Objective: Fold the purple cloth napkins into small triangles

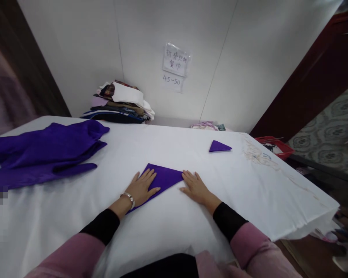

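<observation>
A purple cloth napkin point(165, 177), folded into a triangle, lies flat on the white tablecloth point(174, 227) in front of me. My left hand point(141, 188) rests flat on its left part with the fingers spread, hiding some of the cloth. At the triangle's right corner, my right hand point(195, 187) lies palm down, fingertips touching the tip. Farther back to the right sits a smaller folded purple napkin point(219, 146). A loose heap of purple cloths point(46, 150) spreads over the table's left side.
Against the wall stands a stack of folded clothes point(121, 102). A small pile of pink fabric point(204, 126) lies at the back edge. A handwritten sign point(176, 60) hangs on the wall. Beyond the table's right edge is a red basket point(284, 148).
</observation>
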Available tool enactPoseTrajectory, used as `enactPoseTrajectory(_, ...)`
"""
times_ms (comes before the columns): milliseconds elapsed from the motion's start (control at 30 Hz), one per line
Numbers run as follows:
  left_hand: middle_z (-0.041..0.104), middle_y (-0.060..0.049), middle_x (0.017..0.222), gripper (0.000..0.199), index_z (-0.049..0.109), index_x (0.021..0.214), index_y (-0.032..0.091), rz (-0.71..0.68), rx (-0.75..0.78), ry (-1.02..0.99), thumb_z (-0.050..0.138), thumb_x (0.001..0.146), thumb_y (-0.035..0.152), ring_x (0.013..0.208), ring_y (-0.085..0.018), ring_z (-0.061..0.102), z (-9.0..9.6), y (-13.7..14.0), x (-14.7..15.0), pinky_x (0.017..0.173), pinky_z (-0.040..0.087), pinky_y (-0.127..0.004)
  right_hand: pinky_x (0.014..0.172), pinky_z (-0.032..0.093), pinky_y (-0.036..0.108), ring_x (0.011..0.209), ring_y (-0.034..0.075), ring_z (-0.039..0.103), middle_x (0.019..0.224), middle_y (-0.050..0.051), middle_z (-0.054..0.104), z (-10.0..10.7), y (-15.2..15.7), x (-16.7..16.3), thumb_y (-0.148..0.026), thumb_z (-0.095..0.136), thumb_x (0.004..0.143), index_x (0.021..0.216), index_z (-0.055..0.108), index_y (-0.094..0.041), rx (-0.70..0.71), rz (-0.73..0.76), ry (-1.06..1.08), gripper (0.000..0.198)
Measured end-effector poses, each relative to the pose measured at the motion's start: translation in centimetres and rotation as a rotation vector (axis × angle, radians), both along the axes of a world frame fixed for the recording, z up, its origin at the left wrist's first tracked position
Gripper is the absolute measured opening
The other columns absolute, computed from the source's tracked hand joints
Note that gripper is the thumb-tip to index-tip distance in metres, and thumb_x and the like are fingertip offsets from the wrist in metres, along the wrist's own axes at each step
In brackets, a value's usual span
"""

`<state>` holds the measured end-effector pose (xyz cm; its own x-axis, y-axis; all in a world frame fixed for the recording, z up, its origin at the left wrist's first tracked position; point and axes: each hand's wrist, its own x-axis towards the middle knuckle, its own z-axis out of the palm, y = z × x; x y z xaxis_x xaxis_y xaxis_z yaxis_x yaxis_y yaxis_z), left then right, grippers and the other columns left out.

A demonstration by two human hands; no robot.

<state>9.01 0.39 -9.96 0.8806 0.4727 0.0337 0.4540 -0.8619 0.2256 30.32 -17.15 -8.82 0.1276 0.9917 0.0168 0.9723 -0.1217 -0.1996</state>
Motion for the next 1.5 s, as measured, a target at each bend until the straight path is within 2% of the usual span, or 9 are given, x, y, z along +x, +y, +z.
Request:
enactPoseTrajectory(267, 0.027, -0.009, 0.146, 0.071, 0.032, 0.138, 0.020, 0.001, -0.025, -0.035, 0.030, 0.083, 0.064, 0.136, -0.026, 0.020, -0.6, 0.1, -0.1, 0.109, 0.009, -0.049, 0.108, 0.008, 0.050, 0.137, 0.024, 0.014, 0.148, 0.011, 0.021, 0.3, -1.6, 1.8, -0.054, 0.025, 0.091, 0.142, 0.021, -0.014, -0.017, -0.163, -0.082, 0.066)
enactPoseTrajectory(433, 0.028, -0.009, 0.146, 0.070, 0.033, 0.138, 0.021, 0.009, -0.040, -0.027, 0.032, 0.082, 0.063, 0.136, -0.026, 0.019, 0.0, -0.4, -0.2, 0.109, 0.008, -0.049, 0.110, 0.007, 0.047, 0.138, 0.023, 0.010, 0.148, 0.011, 0.018, 1.7, 1.9, -2.1, -0.056, 0.029, 0.089, 0.142, 0.021, -0.013, 0.069, 0.115, -0.096, 0.068)
enactPoseTrajectory(567, 0.029, -0.010, 0.146, 0.069, 0.031, 0.139, 0.020, 0.015, -0.079, -0.021, 0.033, 0.083, 0.061, 0.136, -0.026, 0.018, 0.9, -0.8, -0.3, 0.109, 0.008, -0.050, 0.111, 0.009, 0.044, 0.138, 0.021, 0.011, 0.148, 0.010, 0.021, 2.0, 6.5, -5.0, -0.056, 0.028, 0.090, 0.142, 0.021, -0.014, 0.038, 0.318, -0.001, 0.068)
enactPoseTrajectory(700, 0.025, -0.010, 0.147, 0.072, 0.025, 0.141, 0.019, 0.013, -0.117, -0.043, 0.040, 0.082, 0.057, 0.136, -0.026, 0.016, 0.9, -1.0, -0.3, 0.109, 0.007, -0.053, 0.111, 0.008, 0.042, 0.138, 0.020, 0.011, 0.148, 0.010, 0.019, 1.0, 9.7, -5.5, -0.057, 0.024, 0.090, 0.142, 0.021, -0.012, -0.006, 0.332, 0.074, 0.069)
enactPoseTrajectory(833, 0.027, -0.011, 0.146, 0.073, 0.026, 0.140, 0.018, 0.010, -0.168, -0.152, 0.049, 0.079, 0.051, 0.135, -0.026, 0.021, 0.2, -0.1, -0.9, 0.110, 0.014, -0.050, 0.111, 0.008, 0.042, 0.137, 0.020, 0.012, 0.149, 0.009, 0.019, 0.0, 10.3, -5.1, -0.059, 0.023, 0.089, 0.143, 0.018, -0.014, -0.013, 0.315, 0.084, 0.070)
enactPoseTrajectory(1000, 0.042, -0.010, 0.139, 0.055, 0.046, 0.127, 0.016, 0.215, -0.172, -0.355, 0.048, 0.081, 0.047, 0.130, -0.023, 0.034, 0.9, 2.5, -4.2, 0.106, 0.030, -0.039, 0.110, 0.007, 0.043, 0.138, 0.021, 0.011, 0.149, 0.008, 0.017, 0.0, 9.9, -5.1, -0.063, 0.022, 0.087, 0.143, 0.020, -0.016, -0.013, 0.319, 0.053, 0.073)
enactPoseTrajectory(1100, 0.059, -0.007, 0.121, 0.044, 0.058, 0.112, 0.019, 0.419, -0.181, -0.433, 0.045, 0.081, 0.047, 0.110, -0.022, 0.054, 2.2, 2.9, -7.4, 0.092, 0.044, -0.034, 0.110, 0.006, 0.043, 0.138, 0.021, 0.011, 0.149, 0.008, 0.018, -0.1, 9.9, -5.1, -0.064, 0.021, 0.087, 0.142, 0.021, -0.016, -0.008, 0.306, 0.036, 0.073)
enactPoseTrajectory(1267, 0.068, -0.002, 0.086, 0.029, 0.065, 0.087, 0.021, 0.564, -0.272, -0.499, 0.047, 0.082, 0.042, 0.076, -0.016, 0.061, 2.9, -1.1, -11.5, 0.069, 0.048, -0.027, 0.110, 0.007, 0.044, 0.138, 0.021, 0.011, 0.149, 0.007, 0.018, -0.7, 10.1, -4.8, -0.063, 0.021, 0.087, 0.143, 0.021, -0.018, -0.012, 0.311, 0.019, 0.072)
enactPoseTrajectory(1500, 0.062, -0.002, 0.083, 0.018, 0.064, 0.075, 0.022, 0.494, -0.188, -0.456, 0.058, 0.077, 0.038, 0.079, -0.017, 0.055, 1.7, -7.2, -12.2, 0.073, 0.043, -0.031, 0.110, 0.006, 0.044, 0.138, 0.021, 0.011, 0.149, 0.006, 0.020, -0.8, 10.0, -4.8, -0.062, 0.020, 0.087, 0.142, 0.022, -0.017, 0.002, 0.325, 0.004, 0.072)
